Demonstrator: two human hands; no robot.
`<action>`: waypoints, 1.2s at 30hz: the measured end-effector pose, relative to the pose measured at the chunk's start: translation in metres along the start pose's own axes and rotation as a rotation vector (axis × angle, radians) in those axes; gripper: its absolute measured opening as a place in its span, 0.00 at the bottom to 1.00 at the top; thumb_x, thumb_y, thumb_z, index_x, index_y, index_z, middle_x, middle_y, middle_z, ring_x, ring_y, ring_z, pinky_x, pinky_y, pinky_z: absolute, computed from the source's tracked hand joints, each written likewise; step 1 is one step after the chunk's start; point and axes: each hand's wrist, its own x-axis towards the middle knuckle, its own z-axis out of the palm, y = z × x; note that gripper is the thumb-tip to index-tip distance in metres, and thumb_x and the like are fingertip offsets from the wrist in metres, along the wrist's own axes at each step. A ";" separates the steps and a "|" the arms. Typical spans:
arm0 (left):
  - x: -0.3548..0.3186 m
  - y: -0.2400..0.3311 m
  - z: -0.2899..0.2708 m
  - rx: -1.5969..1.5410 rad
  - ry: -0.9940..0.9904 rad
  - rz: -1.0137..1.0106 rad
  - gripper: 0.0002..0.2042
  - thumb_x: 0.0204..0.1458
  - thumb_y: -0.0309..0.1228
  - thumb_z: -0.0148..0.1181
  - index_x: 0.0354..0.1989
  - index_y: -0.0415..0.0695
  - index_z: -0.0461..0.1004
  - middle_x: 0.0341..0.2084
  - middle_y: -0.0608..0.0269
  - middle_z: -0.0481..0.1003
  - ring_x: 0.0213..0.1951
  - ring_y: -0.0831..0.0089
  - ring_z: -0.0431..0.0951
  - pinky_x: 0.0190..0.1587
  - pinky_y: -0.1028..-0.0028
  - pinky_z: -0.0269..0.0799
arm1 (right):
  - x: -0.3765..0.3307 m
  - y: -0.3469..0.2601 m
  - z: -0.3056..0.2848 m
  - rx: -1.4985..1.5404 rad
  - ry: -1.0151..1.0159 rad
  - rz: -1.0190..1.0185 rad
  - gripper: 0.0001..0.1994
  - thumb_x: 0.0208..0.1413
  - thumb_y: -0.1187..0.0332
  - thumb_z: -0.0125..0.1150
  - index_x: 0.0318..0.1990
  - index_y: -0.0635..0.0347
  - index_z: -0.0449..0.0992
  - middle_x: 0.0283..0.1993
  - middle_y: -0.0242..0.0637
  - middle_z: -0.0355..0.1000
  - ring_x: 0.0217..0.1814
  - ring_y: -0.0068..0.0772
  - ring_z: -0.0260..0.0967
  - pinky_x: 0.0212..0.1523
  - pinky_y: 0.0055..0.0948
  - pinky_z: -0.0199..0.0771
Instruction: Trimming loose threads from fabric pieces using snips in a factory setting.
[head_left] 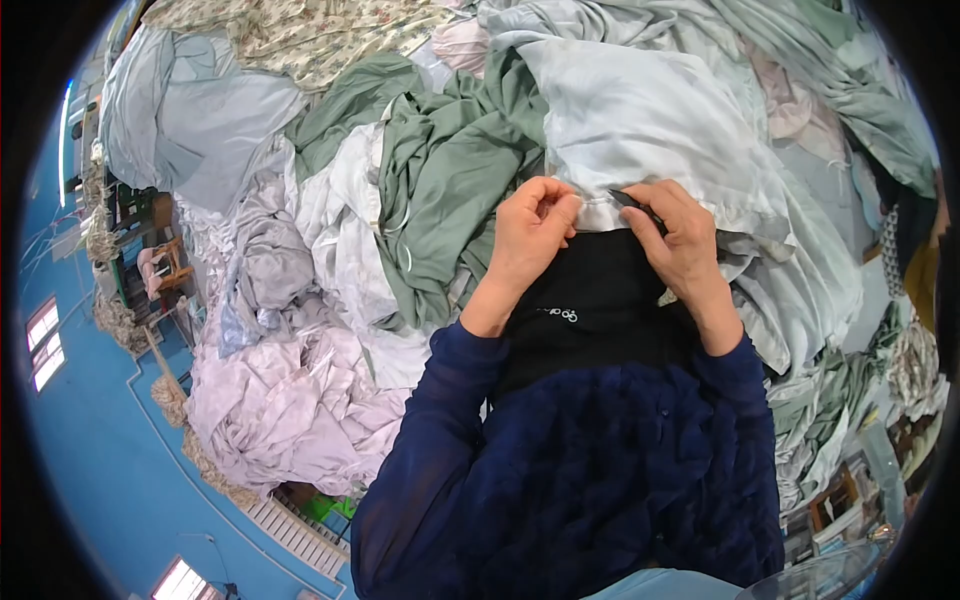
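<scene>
A pale white-blue cloth (640,110) lies spread in front of me, its near hem reaching my lap. My left hand (535,230) is closed in a pinch at that hem, with finger and thumb on the fabric edge. In my right hand (680,235) is a small black pointed tool (622,198), its tip just over the hem. Most of the tool is hidden by my fingers, so its exact kind does not show. Both hands are close together above a black apron (600,300) with light lettering on it.
Heaped cloth surrounds me: green fabric (450,150) left of the hem, a pale lilac pile (300,400) nearer on the left, and floral fabric (310,40) at the far left. More green cloth (840,90) lies far right. A blue wall (90,430) stands at the left.
</scene>
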 end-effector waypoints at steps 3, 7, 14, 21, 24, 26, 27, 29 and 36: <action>0.009 -0.004 0.001 0.164 -0.012 0.087 0.06 0.55 0.26 0.65 0.34 0.36 0.77 0.25 0.67 0.75 0.23 0.81 0.74 0.26 0.78 0.70 | -0.001 -0.002 0.000 -0.003 -0.004 -0.020 0.09 0.55 0.74 0.67 0.44 0.62 0.80 0.35 0.39 0.74 0.31 0.37 0.73 0.32 0.30 0.71; 0.015 -0.009 0.007 0.247 0.004 0.220 0.05 0.53 0.24 0.65 0.32 0.36 0.76 0.23 0.66 0.75 0.23 0.80 0.73 0.27 0.76 0.70 | 0.000 -0.001 0.002 -0.019 0.003 -0.034 0.10 0.54 0.75 0.68 0.44 0.62 0.80 0.34 0.39 0.74 0.32 0.38 0.73 0.33 0.30 0.71; 0.003 -0.002 0.000 0.035 -0.051 -0.006 0.03 0.60 0.24 0.59 0.35 0.38 0.73 0.23 0.66 0.76 0.24 0.82 0.76 0.27 0.81 0.72 | -0.001 0.001 0.002 -0.019 0.039 -0.056 0.09 0.52 0.74 0.70 0.41 0.61 0.81 0.34 0.38 0.75 0.28 0.39 0.72 0.30 0.32 0.71; -0.009 -0.014 -0.007 -0.271 -0.035 -0.013 0.04 0.63 0.25 0.57 0.36 0.39 0.72 0.27 0.64 0.76 0.25 0.80 0.76 0.26 0.81 0.72 | -0.001 -0.001 0.001 -0.032 0.010 -0.053 0.10 0.54 0.75 0.68 0.44 0.62 0.80 0.34 0.38 0.74 0.31 0.37 0.73 0.32 0.30 0.71; -0.013 -0.008 -0.009 -0.365 -0.002 0.020 0.04 0.63 0.24 0.56 0.36 0.39 0.71 0.24 0.64 0.76 0.24 0.81 0.75 0.26 0.82 0.72 | -0.002 0.001 0.002 -0.034 0.005 -0.042 0.10 0.54 0.75 0.68 0.44 0.62 0.80 0.34 0.38 0.74 0.31 0.37 0.73 0.32 0.30 0.71; -0.016 -0.006 -0.013 -0.382 0.008 0.062 0.04 0.63 0.24 0.56 0.36 0.39 0.71 0.26 0.63 0.76 0.24 0.81 0.75 0.26 0.82 0.72 | -0.003 0.002 0.002 -0.050 0.010 -0.064 0.10 0.54 0.75 0.68 0.44 0.62 0.80 0.34 0.38 0.74 0.31 0.37 0.73 0.32 0.30 0.71; -0.016 -0.005 -0.014 -0.400 0.019 0.104 0.04 0.63 0.24 0.56 0.36 0.39 0.71 0.28 0.62 0.76 0.25 0.81 0.75 0.26 0.81 0.72 | -0.003 0.002 0.003 -0.052 0.011 -0.063 0.10 0.54 0.75 0.68 0.44 0.62 0.80 0.34 0.38 0.74 0.31 0.37 0.73 0.32 0.30 0.71; -0.014 -0.004 -0.013 -0.344 0.061 0.160 0.04 0.64 0.24 0.55 0.36 0.39 0.71 0.30 0.61 0.76 0.25 0.80 0.76 0.26 0.81 0.73 | -0.003 0.000 0.003 -0.061 0.009 -0.070 0.10 0.54 0.75 0.68 0.44 0.62 0.80 0.33 0.38 0.74 0.31 0.37 0.73 0.32 0.30 0.71; -0.011 0.011 -0.021 -0.658 -0.101 0.077 0.04 0.66 0.25 0.51 0.40 0.39 0.70 0.33 0.55 0.77 0.23 0.77 0.75 0.22 0.81 0.67 | -0.004 0.000 0.003 -0.044 0.008 -0.048 0.10 0.54 0.75 0.68 0.44 0.62 0.80 0.33 0.38 0.73 0.31 0.36 0.73 0.32 0.30 0.71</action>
